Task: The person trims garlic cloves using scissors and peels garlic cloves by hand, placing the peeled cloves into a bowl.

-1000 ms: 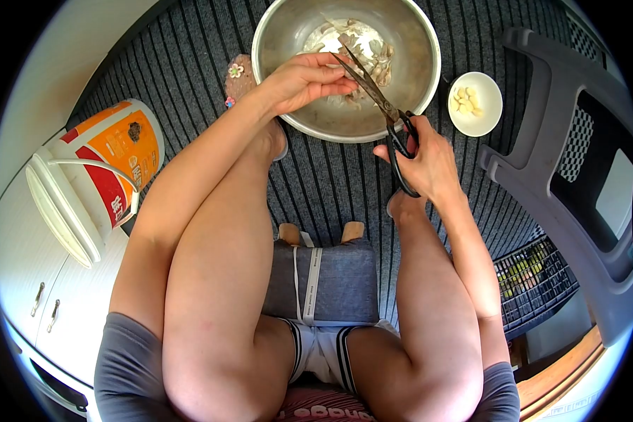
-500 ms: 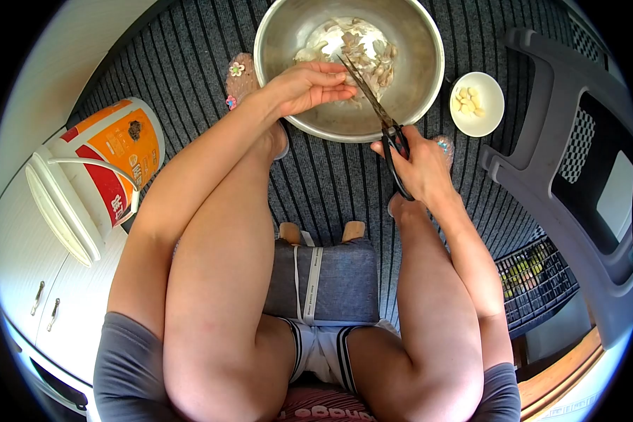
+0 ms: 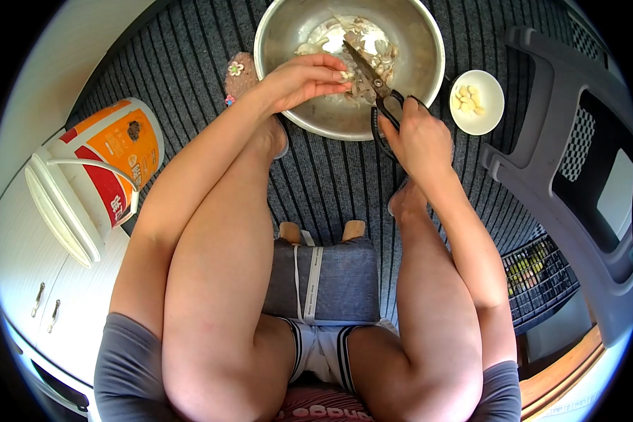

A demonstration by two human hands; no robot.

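Observation:
A metal basin (image 3: pixel 420 84) holds a heap of pale, brownish-white pieces and papery scraps (image 3: pixel 373 49), too blurred to name surely. Over its near left part, my left hand (image 3: pixel 304 81) pinches a small cream piece (image 3: pixel 346 74) that looks like a garlic clove. My right hand (image 3: pixel 422 141) grips black-handled scissors (image 3: pixel 378 86) at the basin's near right rim. Their dark blades point up and left over the heap, beside my left fingertips and apart from the cream piece. A white bowl (image 3: pixel 494 119) with several peeled, pale yellow cloves (image 3: pixel 466 100) stands right of the basin.
A grey ribbed mat (image 3: pixel 211 84) covers the floor. At the left, an orange and white lidded bucket (image 3: pixel 123 155) lies tilted by white cabinets (image 3: pixel 21 239). A grey folding stool (image 3: pixel 534 148) and a black basket (image 3: pixel 534 302) are on the right.
My right hand has moved up and turned, bringing the scissors' handles nearer the basin and the blades upward. My left hand has shifted slightly, and the cream piece now shows at its fingertips.

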